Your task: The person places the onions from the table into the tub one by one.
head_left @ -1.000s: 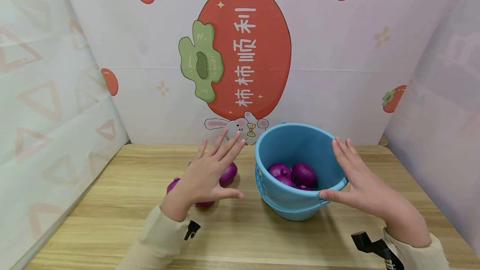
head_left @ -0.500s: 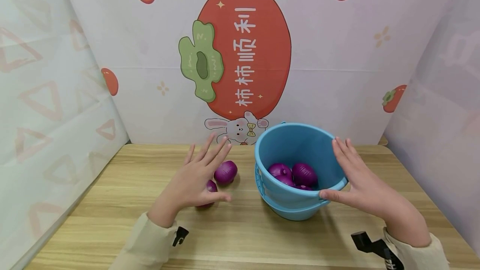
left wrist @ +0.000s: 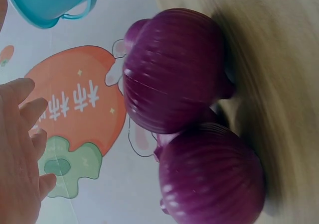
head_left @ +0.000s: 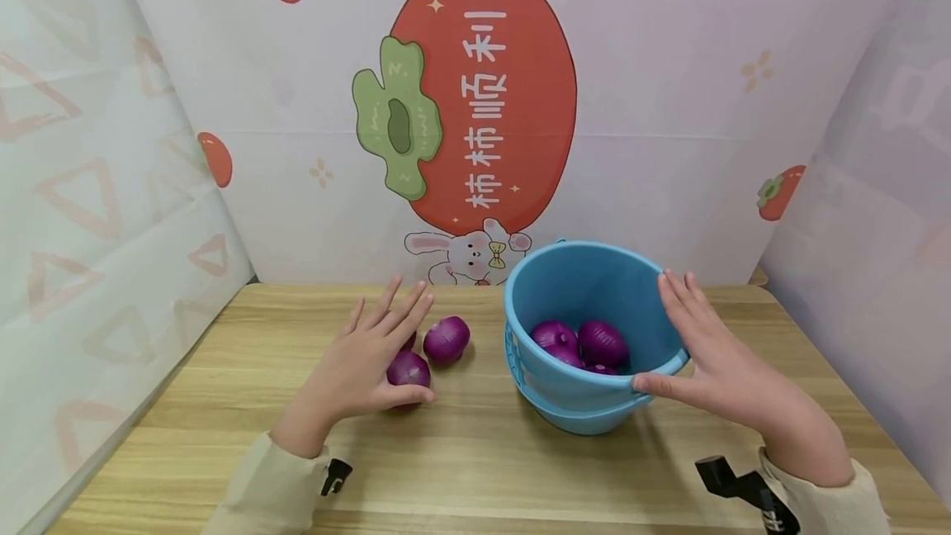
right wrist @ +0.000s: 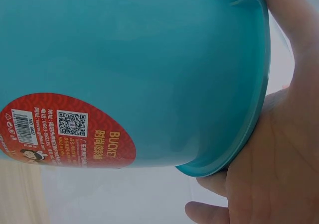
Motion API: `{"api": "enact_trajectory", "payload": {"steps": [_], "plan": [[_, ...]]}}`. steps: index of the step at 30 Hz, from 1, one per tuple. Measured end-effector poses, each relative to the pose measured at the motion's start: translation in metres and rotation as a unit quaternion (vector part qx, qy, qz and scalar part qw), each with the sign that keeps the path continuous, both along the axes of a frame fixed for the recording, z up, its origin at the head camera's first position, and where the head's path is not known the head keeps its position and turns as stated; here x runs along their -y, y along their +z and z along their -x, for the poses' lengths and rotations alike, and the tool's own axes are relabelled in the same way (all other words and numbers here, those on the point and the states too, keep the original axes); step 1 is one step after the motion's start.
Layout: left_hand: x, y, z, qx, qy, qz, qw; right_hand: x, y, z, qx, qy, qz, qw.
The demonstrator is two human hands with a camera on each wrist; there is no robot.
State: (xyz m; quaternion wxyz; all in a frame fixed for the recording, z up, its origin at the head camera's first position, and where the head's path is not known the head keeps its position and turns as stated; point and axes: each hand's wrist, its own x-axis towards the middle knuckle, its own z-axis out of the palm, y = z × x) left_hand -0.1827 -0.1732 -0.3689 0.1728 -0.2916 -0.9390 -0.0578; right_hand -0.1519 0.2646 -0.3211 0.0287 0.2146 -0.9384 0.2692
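Observation:
My left hand, fingers straight and spread, hovers over purple onions on the table. One onion shows beside its thumb, and a second onion lies farther right. Another is mostly hidden behind the fingers. In the left wrist view, two large onions fill the middle, with the left hand apart from them at the left edge. My right hand rests against the right rim of a blue bucket, thumb and fingers extended along it. Several purple onions lie inside.
The wooden table runs up to a printed white backdrop with a big persimmon drawing. White fabric walls stand at both sides. A red label shows on the bucket's side in the right wrist view.
My left hand has moved left and towards me, uncovering more of the onions on the table. The right hand and the bucket stay in place.

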Motion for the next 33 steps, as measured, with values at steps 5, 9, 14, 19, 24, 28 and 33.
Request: {"api": "enact_trajectory", "payload": {"steps": [5,9,14,19,24,28,33], "plan": [[0.011,-0.004,0.0,0.016,0.018,0.0,0.9997,0.0,0.001,0.001,0.001,-0.001,-0.002,1.0],[0.019,-0.006,0.002,0.024,0.026,-0.006,0.9994,0.0,0.002,0.001,-0.002,-0.002,-0.003,1.0],[0.029,-0.01,0.004,0.034,0.034,-0.013,0.9987,0.0,0.002,0.001,-0.002,-0.004,-0.003,1.0],[0.037,-0.013,0.007,0.047,0.046,-0.012,0.9978,0.0,0.002,0.002,-0.002,-0.002,-0.002,1.0],[0.044,-0.015,0.008,0.054,0.051,-0.014,0.9971,0.0,0.002,0.002,-0.002,-0.004,-0.004,1.0],[0.048,-0.017,0.008,0.061,0.057,-0.013,0.9964,0.0,0.002,0.001,-0.001,-0.005,-0.005,1.0],[0.053,-0.021,0.008,0.069,0.06,-0.01,0.9958,0.0,0.001,0.0,0.0,-0.004,-0.004,1.0]]}}
